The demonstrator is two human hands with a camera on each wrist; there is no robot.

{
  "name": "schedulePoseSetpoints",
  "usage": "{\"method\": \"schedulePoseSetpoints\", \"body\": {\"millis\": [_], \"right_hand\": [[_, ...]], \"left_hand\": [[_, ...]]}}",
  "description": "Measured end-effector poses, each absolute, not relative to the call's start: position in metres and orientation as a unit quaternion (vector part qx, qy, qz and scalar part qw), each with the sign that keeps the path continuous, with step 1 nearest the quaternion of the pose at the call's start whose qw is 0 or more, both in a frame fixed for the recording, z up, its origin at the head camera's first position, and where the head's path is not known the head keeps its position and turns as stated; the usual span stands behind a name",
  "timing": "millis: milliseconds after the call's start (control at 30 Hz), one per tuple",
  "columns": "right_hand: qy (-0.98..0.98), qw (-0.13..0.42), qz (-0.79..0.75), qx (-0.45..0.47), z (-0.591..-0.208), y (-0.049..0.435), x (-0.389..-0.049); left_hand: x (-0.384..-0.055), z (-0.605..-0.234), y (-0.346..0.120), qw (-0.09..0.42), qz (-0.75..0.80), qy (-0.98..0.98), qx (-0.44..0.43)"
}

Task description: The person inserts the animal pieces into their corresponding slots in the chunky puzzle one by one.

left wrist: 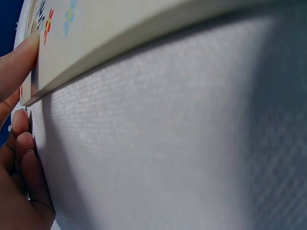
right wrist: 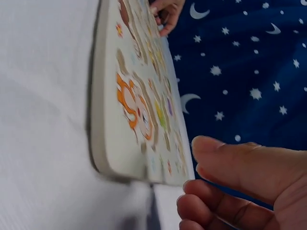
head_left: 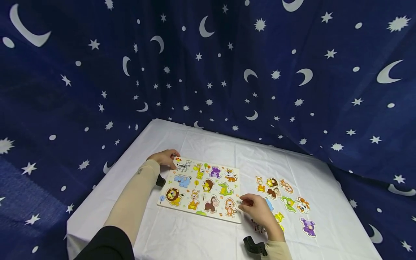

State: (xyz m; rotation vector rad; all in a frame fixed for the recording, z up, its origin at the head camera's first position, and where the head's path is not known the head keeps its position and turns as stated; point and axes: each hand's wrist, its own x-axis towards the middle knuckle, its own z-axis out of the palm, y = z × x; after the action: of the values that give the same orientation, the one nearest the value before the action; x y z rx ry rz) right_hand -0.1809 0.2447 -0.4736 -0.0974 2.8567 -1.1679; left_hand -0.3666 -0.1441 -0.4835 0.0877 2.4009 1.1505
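A wooden animal puzzle board [head_left: 191, 189] lies on the white-covered table, its recesses printed with a zebra, giraffe, lion, crocodile and other animals. At its far left corner my left hand [head_left: 165, 158] grips the edge. In the left wrist view the thumb [left wrist: 21, 60] lies on the board's edge, with the other fingers curled below it. My right hand [head_left: 258, 209] is at the board's right edge, beside the monkey picture [head_left: 230, 207]. The right wrist view shows that hand's thumb [right wrist: 225, 155] and loosely bent fingers by the board's corner; whether they touch it I cannot tell.
Loose animal pieces lie right of the board, among them a purple hippo [head_left: 308, 227], a crocodile [head_left: 288, 203], a tiger [head_left: 303, 205] and a kangaroo [head_left: 260, 184]. A zebra piece [head_left: 258, 226] is partly hidden by my right hand. A dark blue starry curtain [head_left: 208, 65] hangs behind the table.
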Motion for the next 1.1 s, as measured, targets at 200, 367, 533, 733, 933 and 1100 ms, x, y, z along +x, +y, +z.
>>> {"method": "schedulePoseSetpoints", "body": {"millis": [200, 367, 533, 733, 933, 1100], "right_hand": [[0.926, 0.021, -0.376, -0.016, -0.469, 0.257, -0.176], [0.924, 0.031, -0.381, -0.005, -0.465, 0.266, -0.172], [0.924, 0.049, -0.380, -0.012, -0.465, 0.277, -0.168], [0.913, 0.090, -0.396, -0.036, -0.469, 0.295, -0.161], [0.903, 0.105, -0.408, -0.087, -0.474, 0.306, -0.156], [0.906, 0.098, -0.397, -0.110, -0.475, 0.309, -0.155]], "left_hand": [[-0.366, -0.482, -0.145, 0.239, 0.421, 0.875, 0.027], [-0.367, -0.482, -0.147, 0.239, 0.427, 0.872, 0.029], [-0.368, -0.482, -0.148, 0.240, 0.427, 0.871, 0.032], [-0.365, -0.482, -0.145, 0.244, 0.425, 0.871, 0.042], [-0.365, -0.481, -0.144, 0.243, 0.422, 0.872, 0.047], [-0.368, -0.482, -0.145, 0.237, 0.414, 0.877, 0.050]]}}
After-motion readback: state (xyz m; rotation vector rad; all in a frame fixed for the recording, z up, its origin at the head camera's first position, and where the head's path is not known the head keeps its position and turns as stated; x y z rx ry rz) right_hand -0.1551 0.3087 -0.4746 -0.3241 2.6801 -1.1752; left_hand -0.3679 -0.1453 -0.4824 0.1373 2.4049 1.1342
